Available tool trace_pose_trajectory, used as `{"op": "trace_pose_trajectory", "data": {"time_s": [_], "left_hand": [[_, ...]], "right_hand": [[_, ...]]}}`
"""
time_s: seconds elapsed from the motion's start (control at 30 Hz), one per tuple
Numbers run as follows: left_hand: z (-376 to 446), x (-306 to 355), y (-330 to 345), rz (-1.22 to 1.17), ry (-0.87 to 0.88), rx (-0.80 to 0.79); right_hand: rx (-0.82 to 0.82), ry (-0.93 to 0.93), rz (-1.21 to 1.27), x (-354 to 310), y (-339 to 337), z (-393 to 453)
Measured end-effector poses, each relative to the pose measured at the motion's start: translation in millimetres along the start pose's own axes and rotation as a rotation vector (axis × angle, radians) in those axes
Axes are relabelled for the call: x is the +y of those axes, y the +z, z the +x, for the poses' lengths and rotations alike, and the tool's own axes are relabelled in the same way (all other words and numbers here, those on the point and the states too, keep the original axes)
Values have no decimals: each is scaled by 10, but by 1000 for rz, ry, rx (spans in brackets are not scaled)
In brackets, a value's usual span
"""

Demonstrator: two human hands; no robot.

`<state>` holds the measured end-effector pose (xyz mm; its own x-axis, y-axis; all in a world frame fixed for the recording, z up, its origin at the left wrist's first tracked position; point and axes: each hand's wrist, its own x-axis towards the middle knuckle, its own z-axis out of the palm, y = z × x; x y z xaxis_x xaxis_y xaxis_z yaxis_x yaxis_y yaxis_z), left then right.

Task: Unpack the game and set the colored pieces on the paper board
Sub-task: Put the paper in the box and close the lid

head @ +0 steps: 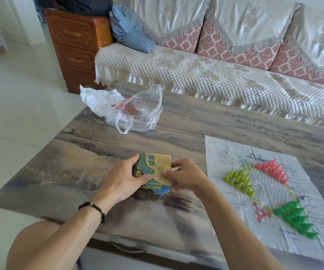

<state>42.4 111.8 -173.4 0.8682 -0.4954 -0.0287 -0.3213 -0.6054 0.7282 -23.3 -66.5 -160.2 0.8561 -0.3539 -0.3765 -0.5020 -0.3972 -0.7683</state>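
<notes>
Three sets of pieces (270, 191) are already sitting on the paper board (225, 152) to the right of our grip, while our left hand (122, 180) and right hand (184, 176) are pinching the game box (155, 168) between them.

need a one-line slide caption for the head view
Both hands, left and right, hold the game box over the table; pink, yellow-green and green pieces sit on the paper board.
</notes>
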Motion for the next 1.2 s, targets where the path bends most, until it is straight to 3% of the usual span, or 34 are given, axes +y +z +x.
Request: {"op": "trace_pose_trajectory", "data": {"time_s": [0.2, 0.43, 0.53, 0.67, 0.77, 0.97, 1.2], "left_hand": [[-33, -14, -6, -20, -3, -42], [-10, -156, 7, -128, -48, -37], [37, -151, 23, -163, -58, -15], [69, -86, 59, -11, -15, 6], [96, -127, 51, 49, -9, 7], [172, -182, 23, 78, -36, -48], [122, -109, 47, 123, -29, -59]], "right_hand": [[4, -51, -5, 10, 22, -31], [-53, 76, 375, 50, 71, -46], [43, 57, 276, 0, 107, 23], [182, 30, -6, 1, 169, 147], [155, 109, 59, -3, 139, 130], [28, 243, 438, 25, 81, 56], [-53, 241, 252, 68, 35, -1]]}}
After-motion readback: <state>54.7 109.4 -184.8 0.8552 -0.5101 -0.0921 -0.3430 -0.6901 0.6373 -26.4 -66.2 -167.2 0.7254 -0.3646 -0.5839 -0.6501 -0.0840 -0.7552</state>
